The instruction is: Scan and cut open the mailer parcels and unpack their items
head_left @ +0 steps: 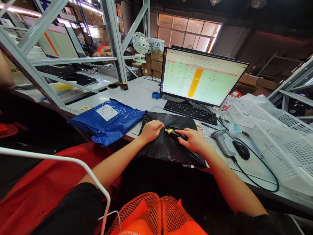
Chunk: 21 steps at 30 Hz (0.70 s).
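Note:
A black plastic mailing bag [168, 147] lies on the desk's front edge, straight ahead of me. My left hand [153, 130] pinches the bag's plastic near its middle, fingers closed. In my right hand [192, 139] is a box cutter [176, 133] with a dark handle and a yellow part towards its tip. The cutter points left, and its tip is at the plastic right beside my left fingertips. Just left of the black bag lies a blue plastic mailing bag [110, 119] with a white label [107, 112].
Behind the bag stand a keyboard [190, 111] and a monitor [201, 76]. To the right are a barcode scanner [222, 142], a mouse [241, 150] and white perforated baskets [281, 140]. Tape rolls [113, 86] and a small fan [140, 44] are by the metal frame. Another person [104, 49] sits beyond.

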### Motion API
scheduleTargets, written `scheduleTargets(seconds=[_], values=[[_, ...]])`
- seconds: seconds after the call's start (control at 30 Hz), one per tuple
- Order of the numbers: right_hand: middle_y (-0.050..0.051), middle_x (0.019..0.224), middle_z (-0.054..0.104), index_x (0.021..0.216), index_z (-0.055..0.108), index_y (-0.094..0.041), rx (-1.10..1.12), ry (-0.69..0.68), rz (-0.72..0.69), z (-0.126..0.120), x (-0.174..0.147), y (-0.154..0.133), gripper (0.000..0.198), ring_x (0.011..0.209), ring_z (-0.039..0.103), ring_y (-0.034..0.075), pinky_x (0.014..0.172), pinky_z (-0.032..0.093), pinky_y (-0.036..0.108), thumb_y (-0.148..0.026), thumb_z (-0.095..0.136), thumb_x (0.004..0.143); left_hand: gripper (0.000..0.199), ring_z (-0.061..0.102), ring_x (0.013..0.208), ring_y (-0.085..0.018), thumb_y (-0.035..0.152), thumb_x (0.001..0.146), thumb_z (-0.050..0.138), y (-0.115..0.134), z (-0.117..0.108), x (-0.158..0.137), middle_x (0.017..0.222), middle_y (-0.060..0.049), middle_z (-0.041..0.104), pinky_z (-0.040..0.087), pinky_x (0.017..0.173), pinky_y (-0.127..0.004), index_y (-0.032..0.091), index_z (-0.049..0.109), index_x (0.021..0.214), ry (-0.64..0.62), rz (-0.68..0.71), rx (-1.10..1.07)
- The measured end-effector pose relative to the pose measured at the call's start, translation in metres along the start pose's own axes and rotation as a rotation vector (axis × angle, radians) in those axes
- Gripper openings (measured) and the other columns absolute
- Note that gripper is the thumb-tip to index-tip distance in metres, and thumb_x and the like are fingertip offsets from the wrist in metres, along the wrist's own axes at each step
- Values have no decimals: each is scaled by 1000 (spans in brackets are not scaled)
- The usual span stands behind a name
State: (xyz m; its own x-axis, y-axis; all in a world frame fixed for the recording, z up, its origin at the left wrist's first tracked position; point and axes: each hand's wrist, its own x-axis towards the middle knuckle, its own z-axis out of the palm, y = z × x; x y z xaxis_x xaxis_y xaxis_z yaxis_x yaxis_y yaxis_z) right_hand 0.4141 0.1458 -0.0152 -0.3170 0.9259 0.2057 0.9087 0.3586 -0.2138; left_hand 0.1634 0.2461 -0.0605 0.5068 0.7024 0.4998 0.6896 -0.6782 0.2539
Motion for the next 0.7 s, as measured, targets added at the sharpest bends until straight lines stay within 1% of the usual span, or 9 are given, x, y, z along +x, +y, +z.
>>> scheduleTargets(seconds=[0.1, 0.2, 0.33, 0.4, 0.47, 0.53, 0.57, 0.63, 0.7], values=[[5, 114, 72, 146, 69, -33, -37, -8, 39, -3, 4, -4, 45, 95, 70, 21, 85, 49, 30, -37, 62, 102, 31, 71, 103, -23, 30, 110, 45, -2, 0, -1, 107, -8, 78, 53, 93, -34, 20, 73, 105, 5, 12, -11], [5, 118, 72, 147, 68, -35, -92, 21, 130, -5, -10, 20, 45, 99, 70, 23, 85, 50, 31, -40, 60, 103, 31, 71, 105, -23, 30, 110, 44, -13, -5, -6, 109, -10, 78, 54, 95, -35, 19, 72, 106, -3, 6, 3], [11, 121, 71, 152, 63, -30, -236, 105, 541, 4, -49, 82, 48, 102, 70, 29, 85, 52, 38, -42, 52, 106, 32, 70, 106, -27, 29, 109, 43, -30, -22, -8, 108, -13, 76, 54, 95, -39, 16, 72, 104, -28, -37, 56], [14, 123, 70, 155, 59, -25, -266, 113, 675, 16, -66, 104, 51, 104, 69, 32, 86, 53, 41, -44, 48, 108, 28, 70, 102, -28, 32, 107, 48, -30, -29, 0, 104, -11, 75, 55, 89, -39, 17, 71, 100, -75, -29, 72], [18, 128, 68, 156, 57, -19, -265, 70, 687, 28, -73, 113, 53, 112, 67, 34, 90, 53, 44, -41, 46, 109, 27, 69, 106, -29, 40, 105, 57, -21, -31, 13, 108, -10, 74, 55, 87, -38, 18, 71, 106, -144, -11, 116], [22, 133, 65, 154, 58, -12, -273, 31, 660, 35, -71, 107, 52, 120, 64, 37, 97, 52, 47, -35, 48, 108, 34, 66, 114, -31, 48, 101, 66, -8, -28, 27, 118, -12, 72, 55, 90, -38, 18, 70, 116, -239, 1, 194], [23, 136, 64, 151, 59, -9, -271, 43, 641, 37, -67, 100, 51, 124, 62, 38, 102, 51, 48, -32, 49, 107, 36, 65, 117, -32, 48, 99, 69, -2, -25, 34, 121, -13, 71, 55, 91, -38, 18, 70, 118, -286, 2, 231], [24, 140, 63, 146, 62, -6, -216, 137, 564, 38, -53, 77, 49, 128, 59, 38, 109, 47, 49, -28, 49, 105, 26, 66, 116, -31, 40, 100, 69, 8, -17, 42, 119, -13, 72, 55, 90, -37, 18, 71, 114, -346, 3, 263], [21, 141, 64, 141, 65, -8, -77, 231, 388, 40, -31, 46, 44, 130, 59, 33, 115, 45, 45, -28, 48, 106, 18, 68, 113, -30, 30, 104, 60, 14, -9, 44, 114, -13, 73, 54, 88, -35, 18, 71, 109, -346, -11, 256]])
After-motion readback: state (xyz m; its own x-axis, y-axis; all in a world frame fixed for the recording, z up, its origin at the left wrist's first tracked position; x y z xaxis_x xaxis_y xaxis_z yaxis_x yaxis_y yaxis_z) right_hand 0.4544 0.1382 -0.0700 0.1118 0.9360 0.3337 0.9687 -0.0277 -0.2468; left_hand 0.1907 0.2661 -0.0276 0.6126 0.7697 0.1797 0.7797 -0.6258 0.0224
